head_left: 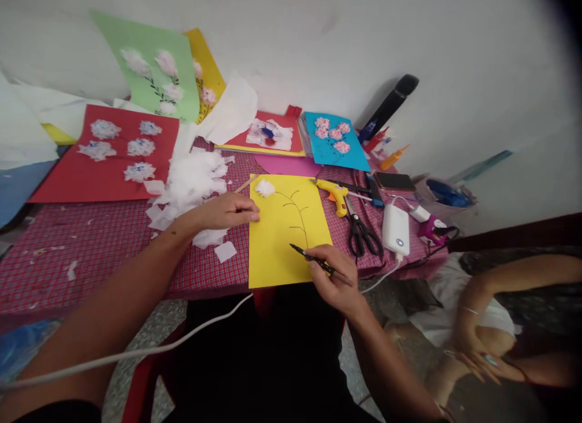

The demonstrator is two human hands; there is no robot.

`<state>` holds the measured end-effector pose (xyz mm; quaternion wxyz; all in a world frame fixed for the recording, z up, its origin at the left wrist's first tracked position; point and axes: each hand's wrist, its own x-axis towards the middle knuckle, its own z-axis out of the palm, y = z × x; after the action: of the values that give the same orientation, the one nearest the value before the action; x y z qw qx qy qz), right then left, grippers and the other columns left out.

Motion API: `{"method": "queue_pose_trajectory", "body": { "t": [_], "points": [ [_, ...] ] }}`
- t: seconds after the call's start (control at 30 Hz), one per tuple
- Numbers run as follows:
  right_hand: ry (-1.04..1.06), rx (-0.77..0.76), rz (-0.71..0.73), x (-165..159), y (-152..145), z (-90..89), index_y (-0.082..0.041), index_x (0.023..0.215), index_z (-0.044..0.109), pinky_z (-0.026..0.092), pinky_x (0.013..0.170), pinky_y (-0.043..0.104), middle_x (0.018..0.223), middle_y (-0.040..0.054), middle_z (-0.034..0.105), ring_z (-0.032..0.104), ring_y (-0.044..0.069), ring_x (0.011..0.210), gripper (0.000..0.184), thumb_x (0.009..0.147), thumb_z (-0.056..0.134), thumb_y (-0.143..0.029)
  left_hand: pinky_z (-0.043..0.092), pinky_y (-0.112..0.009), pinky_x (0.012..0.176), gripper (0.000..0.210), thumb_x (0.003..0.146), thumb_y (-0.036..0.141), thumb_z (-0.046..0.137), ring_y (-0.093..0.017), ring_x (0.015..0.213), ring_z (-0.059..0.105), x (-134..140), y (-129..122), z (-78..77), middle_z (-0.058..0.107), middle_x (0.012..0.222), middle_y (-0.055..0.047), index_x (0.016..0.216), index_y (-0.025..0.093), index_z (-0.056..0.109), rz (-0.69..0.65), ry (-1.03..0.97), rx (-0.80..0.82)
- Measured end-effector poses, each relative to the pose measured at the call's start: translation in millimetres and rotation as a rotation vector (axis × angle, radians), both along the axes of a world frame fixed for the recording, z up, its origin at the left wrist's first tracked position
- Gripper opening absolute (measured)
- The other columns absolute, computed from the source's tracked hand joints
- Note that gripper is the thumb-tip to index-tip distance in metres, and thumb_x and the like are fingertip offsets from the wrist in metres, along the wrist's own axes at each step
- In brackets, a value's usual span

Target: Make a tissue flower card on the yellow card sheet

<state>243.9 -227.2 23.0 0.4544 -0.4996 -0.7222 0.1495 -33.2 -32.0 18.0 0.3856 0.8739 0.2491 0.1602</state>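
A sheet of yellow paper (277,247) lies at the table's front edge. On it, a thin dark branch with several twigs (301,216) is drawn, and a white fluffy paper flower (265,188) sits near its upper left corner. My right hand (335,276) grips a dark pen (318,261), its tip over the paper left of the stem's lower end. Resting on the paper's left edge, below the flower, my left hand (231,211) has its fingers loosely extended and holds nothing visible. Beside it spreads a pile of white tissue pieces (193,177).
Right of the paper lie a yellow glue gun (336,194), black scissors (364,234) and a white power bank (395,230). Finished flower pictures on red (68,174), green (136,32) and blue (318,150) sheets stand behind. Another person's hands (482,359) are at lower right.
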Motion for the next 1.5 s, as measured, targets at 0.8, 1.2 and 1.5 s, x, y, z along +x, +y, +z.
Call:
{"method": "queue_pose_trajectory", "body": {
  "t": [0.8,1.2,1.5],
  "points": [
    [0.074,-0.118,-0.235,-4,27,-29.5,-0.026,0.099,0.073,0.059,0.077,0.038,0.093,0.0056,0.077,0.072,0.023,0.082,0.015,0.091,0.061,-0.025,0.051,-0.028,0.082,0.031,0.096,0.045,0.057,-0.019,0.093,0.070,0,1,-1.1,0.078,0.100,-0.006,0.102,0.022,0.077,-0.019,0.032,-0.022],
    [0.042,-0.107,-0.184,-3,29,-27.9,-0.025,0.098,0.072,0.058,0.073,0.036,0.090,0.0051,0.077,0.071,0.022,0.080,0.013,0.091,0.061,-0.023,0.051,-0.029,0.082,0.033,0.096,0.046,0.057,-0.019,0.091,0.070,0,1,1.0,0.078,0.098,-0.007,0.102,0.021,0.077,-0.015,0.046,-0.028],
    [0.043,-0.091,-0.103,-4,27,-26.2,-0.025,0.099,0.072,0.056,0.069,0.034,0.089,0.0045,0.076,0.070,0.020,0.078,0.014,0.093,0.060,-0.022,0.050,-0.028,0.082,0.033,0.095,0.046,0.057,-0.019,0.091,0.069,1,1,1.5,0.078,0.099,-0.006,0.101,0.021,0.077,-0.013,0.037,-0.033]
  ]
}}
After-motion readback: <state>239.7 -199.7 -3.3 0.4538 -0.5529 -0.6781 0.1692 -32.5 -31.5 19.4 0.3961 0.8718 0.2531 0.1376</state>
